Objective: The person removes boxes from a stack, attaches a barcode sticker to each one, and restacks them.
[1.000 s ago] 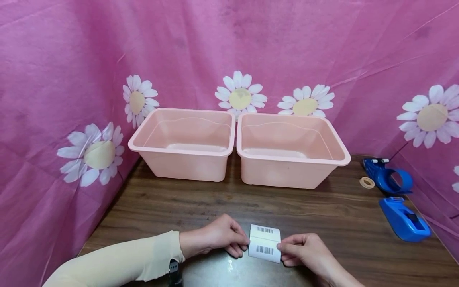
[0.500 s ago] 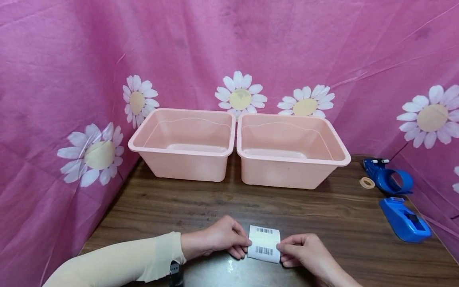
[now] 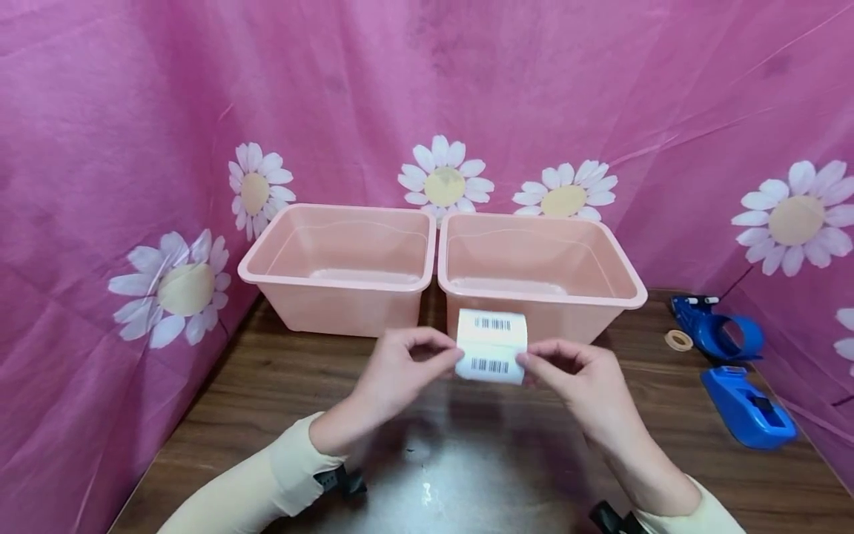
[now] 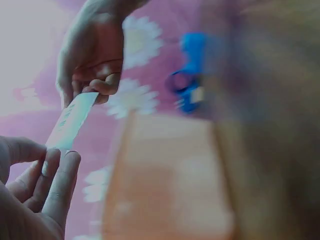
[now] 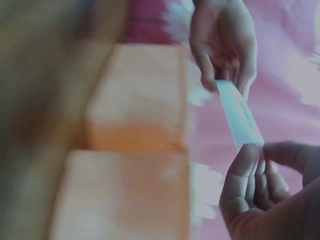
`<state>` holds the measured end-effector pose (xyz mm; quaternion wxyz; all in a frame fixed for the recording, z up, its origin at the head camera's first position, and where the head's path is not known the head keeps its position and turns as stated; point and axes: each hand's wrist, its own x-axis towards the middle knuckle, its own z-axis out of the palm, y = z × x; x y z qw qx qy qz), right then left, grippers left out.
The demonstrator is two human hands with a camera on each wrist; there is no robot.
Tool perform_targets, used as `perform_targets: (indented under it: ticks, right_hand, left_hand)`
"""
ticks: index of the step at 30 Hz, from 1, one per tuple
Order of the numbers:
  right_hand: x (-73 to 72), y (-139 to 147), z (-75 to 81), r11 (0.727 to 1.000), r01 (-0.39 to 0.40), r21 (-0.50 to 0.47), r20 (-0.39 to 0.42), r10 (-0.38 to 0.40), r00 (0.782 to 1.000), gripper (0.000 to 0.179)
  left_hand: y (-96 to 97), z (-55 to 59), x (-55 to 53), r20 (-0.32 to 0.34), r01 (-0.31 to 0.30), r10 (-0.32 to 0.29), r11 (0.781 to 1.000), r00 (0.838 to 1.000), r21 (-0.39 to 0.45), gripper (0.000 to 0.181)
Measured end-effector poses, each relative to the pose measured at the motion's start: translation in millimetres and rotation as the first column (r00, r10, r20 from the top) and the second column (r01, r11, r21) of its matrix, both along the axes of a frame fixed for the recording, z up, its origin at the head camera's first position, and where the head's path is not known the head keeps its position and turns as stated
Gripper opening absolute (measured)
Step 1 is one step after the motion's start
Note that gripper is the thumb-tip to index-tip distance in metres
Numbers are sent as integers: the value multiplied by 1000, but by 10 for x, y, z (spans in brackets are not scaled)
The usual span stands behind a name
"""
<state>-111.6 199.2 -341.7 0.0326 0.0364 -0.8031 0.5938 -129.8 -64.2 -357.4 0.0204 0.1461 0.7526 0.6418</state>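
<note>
- Pink cloth point(image 3: 347, 89) is hanging behind and along both sides, showing big white daisies with yellow centres.
- Brown wood-grain table point(image 3: 267, 415) is carrying everything that's standing; its near part is catching a bright reflection.
- Two pink tubs are standing side by side at the back, rims lying just beside each other: left tub point(image 3: 340, 308), right tub point(image 3: 574, 319). Both are tapering toward the base.
- Cream sleeves point(image 3: 233, 475) are covering both forearms.
- Left hand point(image 3: 394, 371): fingers are pinching the label's left edge, thumb facing the person.
- Right hand point(image 3: 594, 386): fingers are pinching the right edge the same way, level with the left.
- Blue tape gun point(image 3: 700, 326) is lying at the table's far right, past the right tub.
- Blue desk dispenser point(image 3: 747, 415) is sitting just nearer the person.
- White label point(image 3: 492, 345) is hanging between the two hands, above the table and in front of the right tub. It's bowing a bit, showing two barcodes, one above the other.
- Black wrist gear point(image 3: 340, 480) is showing at both cuffs.
- Tan tape ring point(image 3: 679, 348) is lying flat beside the tape gun.
</note>
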Motion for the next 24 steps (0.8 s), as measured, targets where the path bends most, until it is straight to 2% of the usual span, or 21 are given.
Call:
perform_targets:
  ticks: [2,5,9,14,24]
  right_hand:
    - [-26,-76,142,1000,-18,-3,-107,18,994,16]
    - [-22,-185,334,998,-42,-53,-225,29,974,9]
    - [-2,-304,503,983,-85,-162,-313,30,949,9]
    - [20,-394,557,966,-116,-233,-350,28,936,12]
    - [61,-418,548,974,-91,-207,-348,13,938,13]
  left_hand:
    - [-57,163,29,-65,-53,56,998,996,46,10]
    - [-122,356,101,-153,-117,135,986,979,119,10]
    - [-188,517,188,-197,-155,195,967,961,204,13]
    - [-247,583,224,-183,-160,204,959,962,233,16]
    - [-268,563,203,-176,-158,203,958,963,238,17]
